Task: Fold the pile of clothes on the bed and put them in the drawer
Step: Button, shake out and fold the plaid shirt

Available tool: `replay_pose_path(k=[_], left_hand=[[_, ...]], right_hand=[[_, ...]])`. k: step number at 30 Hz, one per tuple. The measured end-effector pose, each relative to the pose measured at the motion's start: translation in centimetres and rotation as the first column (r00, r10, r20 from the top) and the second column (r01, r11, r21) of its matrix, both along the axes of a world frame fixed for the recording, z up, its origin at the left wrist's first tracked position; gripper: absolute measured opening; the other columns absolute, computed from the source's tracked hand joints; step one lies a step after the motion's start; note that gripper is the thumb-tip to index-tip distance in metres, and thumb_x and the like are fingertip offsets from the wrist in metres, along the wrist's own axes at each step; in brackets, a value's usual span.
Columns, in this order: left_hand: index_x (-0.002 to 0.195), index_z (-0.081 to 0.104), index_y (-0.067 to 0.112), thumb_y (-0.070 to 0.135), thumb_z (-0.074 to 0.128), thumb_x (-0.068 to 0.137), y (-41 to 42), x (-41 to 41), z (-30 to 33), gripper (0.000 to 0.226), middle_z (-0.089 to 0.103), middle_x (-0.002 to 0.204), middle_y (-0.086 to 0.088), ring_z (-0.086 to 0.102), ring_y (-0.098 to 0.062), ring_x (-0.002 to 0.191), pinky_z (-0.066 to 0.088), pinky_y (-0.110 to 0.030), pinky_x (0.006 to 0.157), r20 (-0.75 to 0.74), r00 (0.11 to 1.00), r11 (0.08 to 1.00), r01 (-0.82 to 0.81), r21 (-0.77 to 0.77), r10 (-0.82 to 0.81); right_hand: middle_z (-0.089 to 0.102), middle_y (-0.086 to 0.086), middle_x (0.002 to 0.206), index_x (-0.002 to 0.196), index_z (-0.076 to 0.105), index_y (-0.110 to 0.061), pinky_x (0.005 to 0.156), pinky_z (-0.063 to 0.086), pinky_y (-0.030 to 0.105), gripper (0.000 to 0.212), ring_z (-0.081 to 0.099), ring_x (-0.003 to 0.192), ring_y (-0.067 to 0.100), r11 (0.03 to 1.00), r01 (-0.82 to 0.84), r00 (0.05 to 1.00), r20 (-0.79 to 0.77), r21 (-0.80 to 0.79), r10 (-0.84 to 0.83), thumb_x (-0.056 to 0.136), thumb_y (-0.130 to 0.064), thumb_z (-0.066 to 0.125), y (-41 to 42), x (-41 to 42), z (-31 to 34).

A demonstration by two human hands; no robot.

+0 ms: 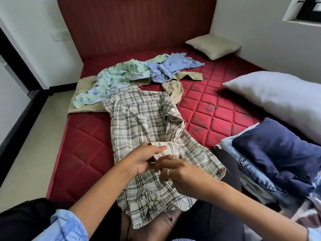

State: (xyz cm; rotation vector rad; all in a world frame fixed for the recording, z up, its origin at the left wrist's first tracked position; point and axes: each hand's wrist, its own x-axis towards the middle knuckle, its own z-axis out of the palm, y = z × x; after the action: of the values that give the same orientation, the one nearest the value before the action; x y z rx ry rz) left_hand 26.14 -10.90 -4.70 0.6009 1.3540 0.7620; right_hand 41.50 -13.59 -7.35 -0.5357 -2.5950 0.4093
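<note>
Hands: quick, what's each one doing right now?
Left hand: pinches the plaid shirt at its placket.
Right hand: fingers curled on the same shirt edge.

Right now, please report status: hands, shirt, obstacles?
Both hands, left hand and right hand, grip the plaid shirt. Shirt unfolded on bed. Nothing in the way.

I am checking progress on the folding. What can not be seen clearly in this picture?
Head view only:
- Drawer: not in view.
- Folded stack: cut off by the right edge, count unclear.
- Tan garment: mostly covered by the floral garment.
- Plaid shirt placket: hidden by left hand and right hand.
</note>
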Motion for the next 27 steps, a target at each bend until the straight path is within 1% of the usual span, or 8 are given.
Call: replay_pose_path(k=[3,6,9,11,14,19,23,27], left_hand=[[0.12,0.05,-0.001,0.008,0.065,0.087,0.8,-0.8,1.2,0.037,0.066,0.096,-0.016,0.065,-0.027,0.087,0.054,-0.045,0.08,-0.086,0.996,0.993,0.005,0.117,0.005],[0.142,0.034,0.009,0.028,0.076,0.076,1.9,-2.5,4.4,0.08,0.047,0.138,-0.018,0.04,-0.033,0.132,0.022,-0.055,0.113,-0.164,0.985,0.957,0.0,0.291,0.05],[0.138,0.043,0.008,0.032,0.08,0.062,2.9,-5.6,8.3,0.087,0.059,0.129,-0.016,0.052,-0.029,0.123,0.03,-0.054,0.111,-0.12,0.984,0.873,-0.058,0.484,0.132],[0.127,0.057,0.007,0.023,0.077,0.062,3.8,-8.4,10.3,0.07,0.068,0.116,-0.011,0.067,-0.023,0.103,0.052,-0.048,0.092,-0.018,0.982,0.832,-0.151,0.534,0.19],[0.103,0.068,0.017,0.017,0.068,0.077,5.8,-12.3,12.2,0.026,0.073,0.101,-0.004,0.072,-0.015,0.085,0.06,-0.042,0.065,0.075,0.969,0.813,-0.237,0.531,0.234],[0.097,0.064,0.023,0.011,0.045,0.098,9.3,-16.9,14.3,0.023,0.074,0.076,0.005,0.072,-0.009,0.076,0.06,-0.029,0.062,0.042,0.956,0.793,-0.264,0.549,0.289],[0.094,0.062,0.024,0.014,0.045,0.099,10.7,-19.4,16.2,0.02,0.074,0.077,0.008,0.07,-0.008,0.082,0.06,-0.029,0.062,0.045,0.938,0.748,-0.304,0.59,0.345],[0.089,0.058,0.024,0.018,0.043,0.099,10.8,-23.5,17.2,0.02,0.074,0.08,0.008,0.071,-0.008,0.086,0.06,-0.033,0.065,0.098,0.912,0.68,-0.366,0.635,0.399]], right_hand=[[0.062,0.005,0.105,0.085,0.066,-0.007,0.088,0.043,0.024,0.029,0.056,0.1,0.02,0.959,0.247,0.91,-0.305,-0.14,-0.28,0.078,0.004,0.04,-0.2,-0.2,0.8],[0.058,-0.001,0.106,0.091,0.066,-0.01,0.089,0.041,0.016,0.023,0.052,0.101,0.011,0.817,0.501,0.742,-0.344,-0.285,-0.575,0.082,0.006,0.052,1.1,0.6,0.1],[0.048,0.004,0.127,0.117,0.058,-0.014,0.1,0.038,0.04,0.027,0.044,0.119,0.024,0.602,0.776,0.62,0.055,-0.186,-0.782,0.09,-0.017,0.057,2.9,2.4,-1.5],[0.035,0.007,0.14,0.136,0.039,-0.017,0.106,0.029,0.05,0.05,0.032,0.133,0.032,0.415,0.909,0.383,0.458,-0.033,-0.803,0.093,-0.039,0.051,3.4,3.5,-2.0],[0.038,0.011,0.14,0.139,0.03,-0.009,0.1,0.038,0.05,0.072,0.035,0.133,0.033,0.261,0.964,0.162,0.659,0.053,-0.734,0.089,-0.055,0.054,3.4,4.8,-2.1],[0.059,0.01,0.116,0.104,0.053,-0.01,0.083,0.047,0.037,0.018,0.059,0.108,0.032,0.312,0.949,0.272,0.604,-0.041,-0.749,0.092,-0.024,0.05,3.5,5.6,-1.1],[0.064,0.011,0.102,0.092,0.053,-0.013,0.071,0.046,0.036,0.017,0.061,0.098,0.035,0.369,0.924,0.368,0.48,-0.095,-0.796,0.093,-0.03,0.053,3.1,4.0,1.0],[0.067,0.005,0.091,0.09,0.055,-0.017,0.066,0.051,0.036,0.013,0.065,0.084,0.031,0.538,0.84,0.526,0.359,-0.074,-0.771,0.094,-0.029,0.051,2.0,0.8,3.7]])
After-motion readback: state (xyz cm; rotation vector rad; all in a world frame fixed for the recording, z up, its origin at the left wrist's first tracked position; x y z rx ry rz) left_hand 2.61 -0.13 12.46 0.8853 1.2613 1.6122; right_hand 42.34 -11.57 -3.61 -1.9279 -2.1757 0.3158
